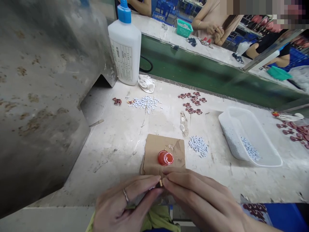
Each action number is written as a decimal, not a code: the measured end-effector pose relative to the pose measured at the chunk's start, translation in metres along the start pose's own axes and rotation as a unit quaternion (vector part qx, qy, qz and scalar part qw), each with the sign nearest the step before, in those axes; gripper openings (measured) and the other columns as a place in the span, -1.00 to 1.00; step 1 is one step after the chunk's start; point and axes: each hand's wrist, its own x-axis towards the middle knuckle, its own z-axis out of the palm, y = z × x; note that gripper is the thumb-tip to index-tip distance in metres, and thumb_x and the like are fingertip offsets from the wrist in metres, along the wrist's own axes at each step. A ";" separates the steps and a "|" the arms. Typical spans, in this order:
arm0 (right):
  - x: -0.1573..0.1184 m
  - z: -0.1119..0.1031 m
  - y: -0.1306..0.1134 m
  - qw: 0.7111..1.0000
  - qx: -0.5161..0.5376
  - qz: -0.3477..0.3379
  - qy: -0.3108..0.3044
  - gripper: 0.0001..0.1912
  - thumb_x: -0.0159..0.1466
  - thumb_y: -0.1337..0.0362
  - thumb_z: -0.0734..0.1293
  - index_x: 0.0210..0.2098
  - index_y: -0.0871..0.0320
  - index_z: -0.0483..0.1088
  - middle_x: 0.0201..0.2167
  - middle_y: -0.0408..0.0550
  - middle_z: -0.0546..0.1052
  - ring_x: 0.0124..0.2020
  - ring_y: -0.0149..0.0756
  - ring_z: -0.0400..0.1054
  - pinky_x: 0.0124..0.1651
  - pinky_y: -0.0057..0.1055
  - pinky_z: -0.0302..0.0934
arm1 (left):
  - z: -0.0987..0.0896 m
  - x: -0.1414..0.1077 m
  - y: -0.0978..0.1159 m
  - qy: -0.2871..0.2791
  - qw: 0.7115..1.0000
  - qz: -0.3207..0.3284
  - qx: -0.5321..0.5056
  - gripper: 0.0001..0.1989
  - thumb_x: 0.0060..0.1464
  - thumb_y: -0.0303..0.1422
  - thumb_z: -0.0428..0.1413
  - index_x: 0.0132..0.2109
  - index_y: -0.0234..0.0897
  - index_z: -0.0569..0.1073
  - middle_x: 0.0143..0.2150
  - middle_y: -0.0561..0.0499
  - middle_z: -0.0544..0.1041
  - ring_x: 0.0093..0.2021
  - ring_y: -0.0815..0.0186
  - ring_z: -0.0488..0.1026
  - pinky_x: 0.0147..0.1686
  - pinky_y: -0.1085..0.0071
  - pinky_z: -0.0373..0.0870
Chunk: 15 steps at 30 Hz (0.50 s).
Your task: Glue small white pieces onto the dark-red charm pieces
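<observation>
By ragged cardboard (151, 153), left hand (124, 202) and right hand (201, 195) pinch a piece (161, 183) — small, tan-marked.

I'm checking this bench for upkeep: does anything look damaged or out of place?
The cardboard looks worn: ragged left edge, glossy smears. One brown figure lies left of the far pale pile, away from the brown cluster. The metal housing at left shows brownish blotches, perhaps rust.

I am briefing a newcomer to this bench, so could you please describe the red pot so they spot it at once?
On the whitish worktop, find the brown cardboard just beyond the person's hands. The red pot sits on it, small and round; its bright red sets it apart from the pale pieces heaped to its right.
</observation>
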 end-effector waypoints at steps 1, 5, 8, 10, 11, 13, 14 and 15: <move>0.000 -0.001 0.000 1.000 -0.005 -0.001 0.001 -0.62 0.55 0.43 0.09 0.21 0.33 0.42 0.00 0.15 0.64 0.16 -0.27 0.50 0.18 -0.47 0.46 | 0.003 0.000 0.001 -0.001 1.000 -0.004 0.002 -0.77 0.12 -0.10 0.27 -0.12 -0.03 0.67 -0.36 0.05 0.68 -0.26 0.16 0.69 -0.35 0.42 0.69; 0.008 -0.006 -0.004 0.998 0.026 0.061 0.015 -0.69 0.42 0.52 0.31 0.13 0.31 0.47 -0.04 0.15 0.65 0.05 -0.26 0.57 0.11 -0.49 0.50 | 0.009 0.001 0.002 -0.005 1.000 -0.017 0.010 -0.69 0.11 -0.05 0.26 -0.09 -0.07 0.66 -0.34 0.03 0.68 -0.20 0.15 0.69 -0.31 0.42 0.69; 0.015 -0.007 -0.003 0.982 0.109 0.147 0.045 -0.56 0.32 0.49 0.43 0.18 0.18 0.46 -0.04 0.07 0.66 -0.04 -0.26 0.60 0.00 -0.48 0.54 | 0.006 0.000 0.000 -0.008 1.000 -0.014 0.027 -0.70 0.12 -0.08 0.27 -0.07 -0.09 0.65 -0.30 0.02 0.69 -0.20 0.17 0.70 -0.27 0.44 0.69; 0.018 -0.004 0.000 0.965 0.182 0.181 0.045 -0.57 0.31 0.44 0.46 0.16 0.10 0.48 -0.08 -0.01 0.67 -0.06 -0.27 0.60 -0.02 -0.46 0.55 | 0.002 -0.001 -0.002 -0.018 0.999 0.002 0.041 -0.75 0.15 -0.15 0.27 -0.06 -0.09 0.64 -0.26 0.06 0.70 -0.23 0.23 0.70 -0.23 0.50 0.67; 0.020 -0.001 0.001 0.956 0.215 0.193 0.041 -0.62 0.31 0.44 0.48 0.10 0.08 0.51 -0.11 -0.04 0.68 -0.09 -0.30 0.60 -0.04 -0.47 0.54 | 0.000 -0.001 -0.004 -0.029 0.998 0.017 0.048 -0.79 0.16 -0.20 0.27 -0.06 -0.05 0.63 -0.23 0.11 0.70 -0.25 0.29 0.70 -0.21 0.56 0.65; 0.025 0.003 0.003 0.940 0.266 0.213 0.023 -0.73 0.31 0.45 0.48 -0.02 0.07 0.57 -0.18 -0.09 0.67 -0.15 -0.35 0.59 -0.08 -0.49 0.52 | -0.007 0.000 -0.008 -0.052 0.995 0.049 0.069 -0.80 0.19 -0.29 0.26 -0.03 0.06 0.59 -0.18 0.25 0.70 -0.25 0.42 0.69 -0.14 0.67 0.60; 0.028 0.005 0.003 0.934 0.282 0.218 0.013 -0.78 0.31 0.45 0.48 -0.08 0.08 0.59 -0.20 -0.10 0.67 -0.16 -0.36 0.58 -0.09 -0.48 0.51 | -0.010 0.000 -0.010 -0.060 0.992 0.065 0.087 -0.74 0.19 -0.32 0.26 0.01 0.10 0.56 -0.15 0.30 0.69 -0.24 0.47 0.68 -0.10 0.71 0.58; 0.032 0.004 0.006 0.931 0.290 0.221 0.002 -0.81 0.31 0.45 0.47 -0.12 0.09 0.59 -0.21 -0.10 0.66 -0.17 -0.36 0.57 -0.10 -0.46 0.50 | -0.015 0.001 -0.012 -0.065 0.989 0.078 0.107 -0.68 0.18 -0.32 0.28 0.05 0.13 0.53 -0.11 0.31 0.69 -0.21 0.49 0.68 -0.07 0.73 0.56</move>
